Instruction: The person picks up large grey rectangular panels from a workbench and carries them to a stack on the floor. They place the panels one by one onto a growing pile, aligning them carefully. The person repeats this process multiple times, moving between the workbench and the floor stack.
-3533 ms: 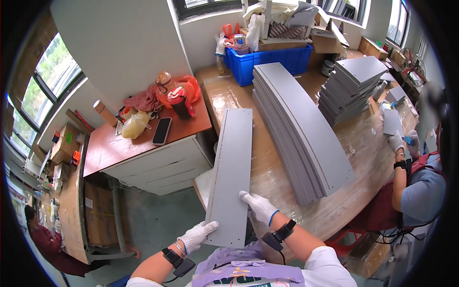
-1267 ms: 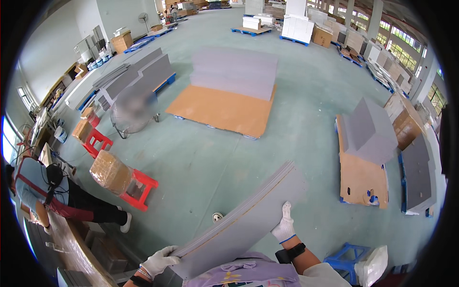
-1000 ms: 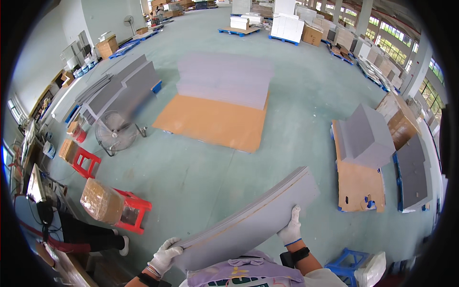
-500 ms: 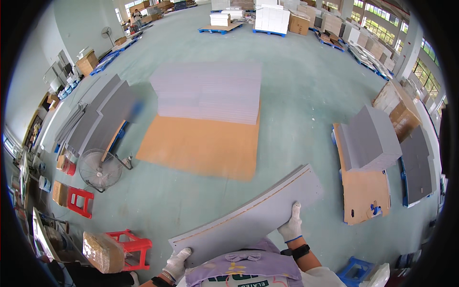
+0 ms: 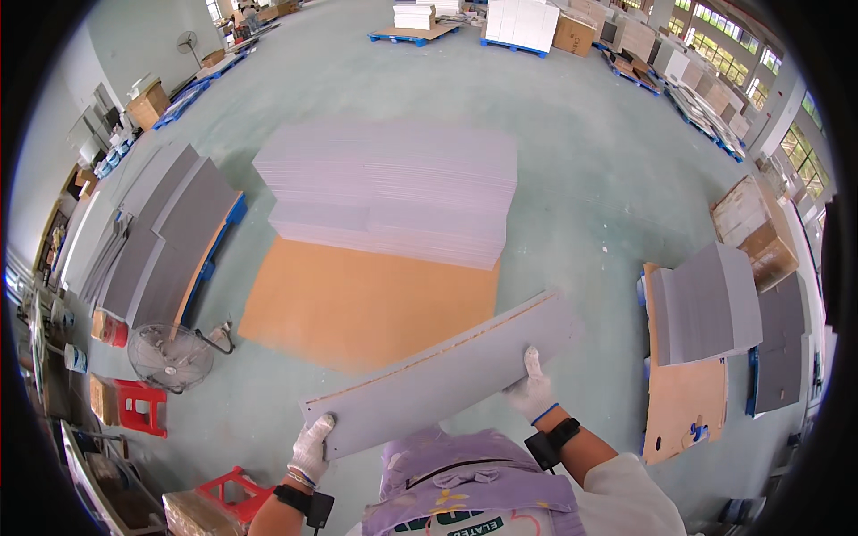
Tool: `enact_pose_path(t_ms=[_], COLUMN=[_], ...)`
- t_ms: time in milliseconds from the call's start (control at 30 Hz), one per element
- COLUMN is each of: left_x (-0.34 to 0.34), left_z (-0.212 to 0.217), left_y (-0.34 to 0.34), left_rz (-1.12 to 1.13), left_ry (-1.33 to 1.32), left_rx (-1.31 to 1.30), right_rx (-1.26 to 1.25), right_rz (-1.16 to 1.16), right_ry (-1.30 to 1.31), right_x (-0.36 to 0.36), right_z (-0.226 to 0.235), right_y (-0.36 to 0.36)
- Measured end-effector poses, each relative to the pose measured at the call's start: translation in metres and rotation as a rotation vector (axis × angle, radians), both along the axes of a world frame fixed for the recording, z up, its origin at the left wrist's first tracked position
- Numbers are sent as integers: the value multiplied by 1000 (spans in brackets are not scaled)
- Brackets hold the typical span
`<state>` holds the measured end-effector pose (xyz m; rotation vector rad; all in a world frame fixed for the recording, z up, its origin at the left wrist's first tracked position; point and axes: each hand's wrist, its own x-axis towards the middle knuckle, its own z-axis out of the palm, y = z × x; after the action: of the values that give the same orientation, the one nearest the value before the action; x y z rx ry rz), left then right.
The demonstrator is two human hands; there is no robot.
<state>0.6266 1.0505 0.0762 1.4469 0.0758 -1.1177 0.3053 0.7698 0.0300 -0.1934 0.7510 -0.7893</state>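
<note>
Head view, lower centre of the frame: long flat grey rectangular panel (image 5: 442, 375), pale raw edge along its top, tilted, gripped by gloved left hand (image 5: 310, 449) and right hand (image 5: 530, 390), fingers clamped on it.

Hidden and cut-off parts around the carried grey panel

The grey panel (image 5: 447, 371) covers the palm and most fingers of the right hand (image 5: 533, 393), so its grip underneath cannot be seen; the left hand (image 5: 312, 449) hides the panel's lower left corner. The panel also covers the near edge of the orange board (image 5: 366, 299) on the floor. The red stool (image 5: 234, 489) and the brown box (image 5: 192, 515) are cut off at the lower rim. Goods on the far pallets (image 5: 523, 22) are too small to identify.
</note>
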Motion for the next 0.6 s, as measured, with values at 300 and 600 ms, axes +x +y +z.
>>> enact_pose_path(t_ms=[300,600], left_x=[130,170], left_z=[-34,-120], left_y=[-219,-411], left_rz=[-205,-204], left_ry=[-3,-71], left_rx=[-2,38], right_rx=[281,378], right_rz=[-62,-2], right_ry=[105,77], right_x=[68,124], right_z=[-42,-156], right_y=[-156,-349])
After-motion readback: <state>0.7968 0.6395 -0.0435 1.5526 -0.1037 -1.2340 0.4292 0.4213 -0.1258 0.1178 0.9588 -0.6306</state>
